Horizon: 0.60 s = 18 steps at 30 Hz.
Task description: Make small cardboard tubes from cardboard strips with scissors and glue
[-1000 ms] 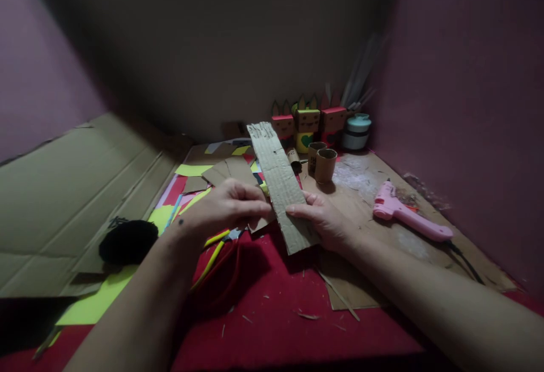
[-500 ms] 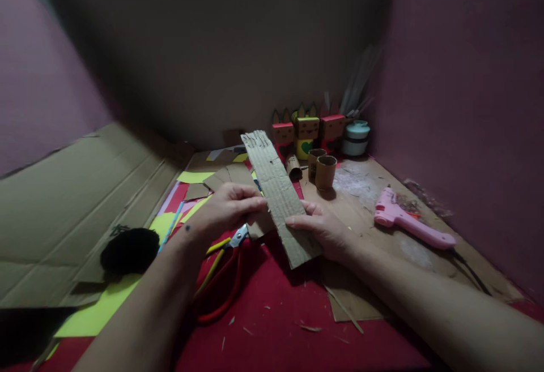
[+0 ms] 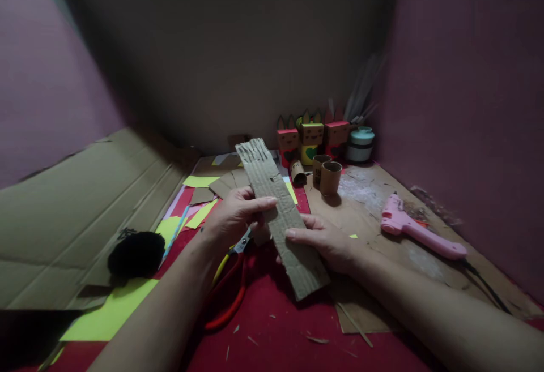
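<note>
A long strip of corrugated cardboard (image 3: 278, 202) is held aslant above the red tabletop, its far end showing torn, exposed ridges. My left hand (image 3: 240, 210) grips its left edge, thumb flat on the top face and fingers mostly hidden beneath. Lower down, my right hand (image 3: 325, 239) closes on the right edge, thumb on top as well. Under my left wrist lie scissors (image 3: 243, 287) with red and yellow handles, partly covered by the hand and forearm.
On the right rests a pink hot glue gun (image 3: 416, 230) with its cord. Two short cardboard tubes (image 3: 330, 178) stand behind the strip, near box figures (image 3: 312, 137) and a teal-lidded jar (image 3: 360, 144). Yellow paper (image 3: 114, 310), a black fuzzy ball (image 3: 136, 254) and a large cardboard sheet (image 3: 55, 236) lie left.
My left thumb has come over the strip's top face, where before the hand was at its edge. The strip sits slightly lower in view; the whole view has shifted a little.
</note>
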Tool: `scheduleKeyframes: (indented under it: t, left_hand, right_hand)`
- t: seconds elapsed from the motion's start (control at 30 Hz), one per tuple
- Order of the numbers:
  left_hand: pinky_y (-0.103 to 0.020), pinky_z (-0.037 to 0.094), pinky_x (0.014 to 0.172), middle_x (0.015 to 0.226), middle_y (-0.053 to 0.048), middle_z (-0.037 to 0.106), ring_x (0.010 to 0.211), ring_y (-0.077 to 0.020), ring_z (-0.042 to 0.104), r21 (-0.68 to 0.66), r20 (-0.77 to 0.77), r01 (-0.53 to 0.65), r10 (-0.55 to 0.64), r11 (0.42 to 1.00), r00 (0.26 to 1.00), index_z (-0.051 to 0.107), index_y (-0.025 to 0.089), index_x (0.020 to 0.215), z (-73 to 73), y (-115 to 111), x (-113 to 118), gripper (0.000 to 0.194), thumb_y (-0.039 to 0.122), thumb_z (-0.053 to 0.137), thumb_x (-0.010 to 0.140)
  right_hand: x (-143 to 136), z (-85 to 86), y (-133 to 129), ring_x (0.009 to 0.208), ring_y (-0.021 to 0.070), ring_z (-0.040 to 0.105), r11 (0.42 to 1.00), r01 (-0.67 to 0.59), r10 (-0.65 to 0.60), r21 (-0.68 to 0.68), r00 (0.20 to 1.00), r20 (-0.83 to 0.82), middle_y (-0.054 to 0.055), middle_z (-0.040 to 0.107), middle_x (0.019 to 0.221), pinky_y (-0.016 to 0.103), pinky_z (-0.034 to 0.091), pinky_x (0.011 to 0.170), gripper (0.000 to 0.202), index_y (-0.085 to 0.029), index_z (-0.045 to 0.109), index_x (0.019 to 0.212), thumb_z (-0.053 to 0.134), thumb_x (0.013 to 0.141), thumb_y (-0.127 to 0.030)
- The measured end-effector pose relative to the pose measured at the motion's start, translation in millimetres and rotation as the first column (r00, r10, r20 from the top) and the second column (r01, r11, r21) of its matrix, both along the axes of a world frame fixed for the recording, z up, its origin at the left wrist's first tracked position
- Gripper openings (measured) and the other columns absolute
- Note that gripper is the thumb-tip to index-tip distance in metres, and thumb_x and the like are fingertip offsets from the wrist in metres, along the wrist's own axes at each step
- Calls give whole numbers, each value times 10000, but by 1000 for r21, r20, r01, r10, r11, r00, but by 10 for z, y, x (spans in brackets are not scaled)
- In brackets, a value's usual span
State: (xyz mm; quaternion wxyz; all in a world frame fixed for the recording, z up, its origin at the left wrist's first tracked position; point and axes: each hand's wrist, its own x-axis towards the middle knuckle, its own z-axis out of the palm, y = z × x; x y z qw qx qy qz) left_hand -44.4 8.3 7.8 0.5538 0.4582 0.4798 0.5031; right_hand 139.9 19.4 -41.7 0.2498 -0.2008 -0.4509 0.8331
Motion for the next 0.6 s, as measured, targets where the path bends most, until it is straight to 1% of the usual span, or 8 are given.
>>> scheduleKeyframes:
  t: [0.07,0.13,0.2,0.27,0.33,0.43,0.5,0.6]
  left_hand:
    - [-237,498,573,747,-70,680,623,-140,612,29,74,-57,55,998,996,725,95,855,13,9,5,246,212,800,653]
    - [-264,531,632,764,-67,686,669,-156,631,48,170,-150,139,988,975,724,102,920,32,18,10,270,171,775,664]
    - [-288,546,644,756,-73,693,673,-170,641,53,226,-214,197,975,954,720,97,942,54,26,12,268,142,741,679]
    - [-306,556,648,731,-77,696,657,-175,644,52,247,-257,237,965,940,718,93,926,77,35,-5,223,129,705,707]
    - [-293,557,637,712,-71,696,636,-166,640,54,257,-294,271,954,928,717,99,916,100,47,-44,190,119,674,732]
    - [-261,550,615,691,-55,686,598,-141,621,60,261,-343,317,937,912,717,98,900,125,62,-105,167,108,660,743]
    - [-269,554,629,718,-54,689,622,-147,629,67,275,-305,277,950,921,713,108,941,121,61,-116,199,130,674,748]
    - [-290,557,652,781,-81,702,689,-180,652,42,241,-165,151,985,959,709,104,997,78,40,-73,283,178,733,724]
  right_hand:
    - [-3,-15,-16,645,194,673,999,-48,47,11,998,37,76,688,752,347,537,638,393,-107,633,997,764,685,-307]
    - [-6,-38,-25,641,189,676,996,-92,90,18,993,72,84,688,745,337,541,639,332,-98,633,938,759,694,-283]
    - [-7,-56,-21,639,187,680,992,-124,123,8,990,76,94,692,737,330,547,638,308,-97,620,913,751,708,-286]
    - [-4,-65,-3,634,189,686,988,-157,157,-15,986,46,108,703,734,320,555,628,326,-101,595,927,746,721,-303]
    - [6,-69,22,575,177,680,971,-238,239,-33,971,26,131,718,755,283,549,551,345,-106,567,939,746,722,-305]
    - [20,-76,53,443,150,639,931,-363,363,-41,932,4,151,732,782,197,468,374,358,-111,539,956,741,720,-289]
    - [22,-83,62,420,157,637,935,-355,355,-24,935,-14,146,735,771,179,443,324,348,-115,531,964,724,734,-292]
    - [18,-91,65,436,172,652,952,-305,305,11,952,-23,138,736,754,190,470,321,337,-113,531,966,707,751,-303]
